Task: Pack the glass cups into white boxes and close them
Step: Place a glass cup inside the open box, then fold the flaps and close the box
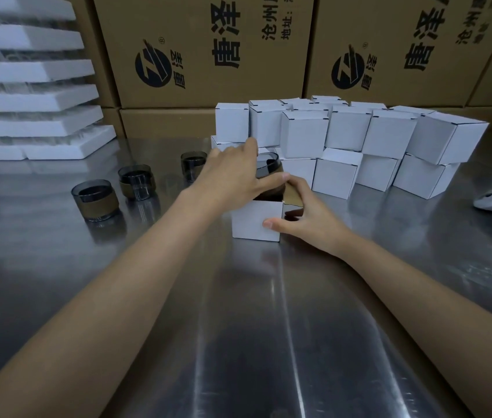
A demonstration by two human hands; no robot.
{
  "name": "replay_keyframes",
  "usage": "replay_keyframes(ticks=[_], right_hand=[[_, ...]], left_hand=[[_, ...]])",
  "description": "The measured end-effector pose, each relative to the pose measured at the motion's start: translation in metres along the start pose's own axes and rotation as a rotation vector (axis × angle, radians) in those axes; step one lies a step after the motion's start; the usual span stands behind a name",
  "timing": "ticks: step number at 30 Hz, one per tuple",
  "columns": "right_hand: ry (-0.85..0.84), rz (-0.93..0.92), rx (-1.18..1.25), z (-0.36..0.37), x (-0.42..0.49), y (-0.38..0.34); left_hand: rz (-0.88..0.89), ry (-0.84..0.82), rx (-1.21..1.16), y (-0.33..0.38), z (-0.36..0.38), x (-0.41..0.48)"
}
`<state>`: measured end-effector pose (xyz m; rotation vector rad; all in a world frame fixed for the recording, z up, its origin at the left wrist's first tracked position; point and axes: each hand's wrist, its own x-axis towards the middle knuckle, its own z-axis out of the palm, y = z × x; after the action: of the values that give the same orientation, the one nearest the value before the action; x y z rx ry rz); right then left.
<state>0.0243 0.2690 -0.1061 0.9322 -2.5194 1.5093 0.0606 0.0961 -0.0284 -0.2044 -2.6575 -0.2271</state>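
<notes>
Smoky glass cup with a brown band [269, 168]: your left hand [232, 173] grips it, base just inside the open white cardboard box [255, 221]. Your right hand [305, 218] clasps the box's corner, thumb on front. Lower straight; keep the flap [293, 193] clear.

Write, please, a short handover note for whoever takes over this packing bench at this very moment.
Left grip holds a glass cup at the mouth of the open white box; the cup is not yet fully in.
Right grip holds that box steady, thumb on its front face, flap open.
Three loose cups stand on the steel table, off to the left.
Closed white boxes are stacked behind; their contents do not show.
Left to do: seat this cup, close the box, then pack the three loose cups.
</notes>
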Motion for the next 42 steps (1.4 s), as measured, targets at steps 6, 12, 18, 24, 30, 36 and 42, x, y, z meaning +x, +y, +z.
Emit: replay_keyframes(ticks=[6, 12, 18, 24, 30, 36, 42], right_hand=[[0.005, -0.011, -0.006, 0.001, 0.001, 0.003], [0.005, -0.004, 0.001, 0.001, 0.002, 0.004], [0.005, 0.003, -0.016, 0.001, 0.002, 0.003], [0.003, 0.007, -0.017, 0.0, 0.003, 0.003], [-0.03, 0.059, 0.027, -0.005, 0.003, 0.004], [-0.04, 0.102, 0.052, -0.008, 0.002, 0.003], [0.008, 0.197, 0.123, -0.01, 0.003, -0.001]], left_hand=[[0.003, -0.058, 0.03, -0.01, 0.002, 0.0], [0.034, -0.2, 0.005, -0.01, 0.01, -0.002], [0.009, -0.273, 0.072, -0.006, 0.012, -0.002], [-0.083, -0.22, -0.274, -0.009, 0.01, -0.001], [-0.731, 0.516, -1.307, -0.029, 0.034, -0.007], [-0.803, 0.178, -1.422, -0.021, 0.062, -0.02], [-0.708, 0.103, -1.215, -0.005, 0.065, -0.021]])
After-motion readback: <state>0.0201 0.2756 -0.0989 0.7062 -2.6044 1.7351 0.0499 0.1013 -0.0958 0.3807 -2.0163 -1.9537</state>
